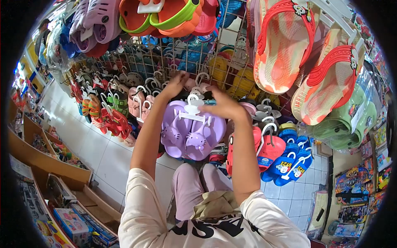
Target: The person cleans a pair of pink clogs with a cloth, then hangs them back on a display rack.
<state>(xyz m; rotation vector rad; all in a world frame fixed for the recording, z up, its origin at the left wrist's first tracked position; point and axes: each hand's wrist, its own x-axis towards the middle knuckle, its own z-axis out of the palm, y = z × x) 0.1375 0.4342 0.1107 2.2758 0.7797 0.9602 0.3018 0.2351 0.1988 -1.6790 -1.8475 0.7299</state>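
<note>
A pair of purple sandals [192, 134] with cat-face decorations hangs from a white hanger [192, 108] in the middle of the view. My left hand [177, 84] reaches up to the wire rack [165, 62] behind them, its fingers bent near some pink footwear; what they hold, if anything, is hidden. Just right of the white hanger, my right hand [223, 104] is blurred, with its thumb close to the hanger's top. Whether it touches the hanger is unclear.
Red sandals [115, 124] and other pairs hang on the left. Coral clogs [271, 151] and blue sandals [293, 165] hang on the right. Large red-strapped sandals [283, 49] hang close at upper right. Wooden shelves [62, 165] with boxed goods stand at lower left.
</note>
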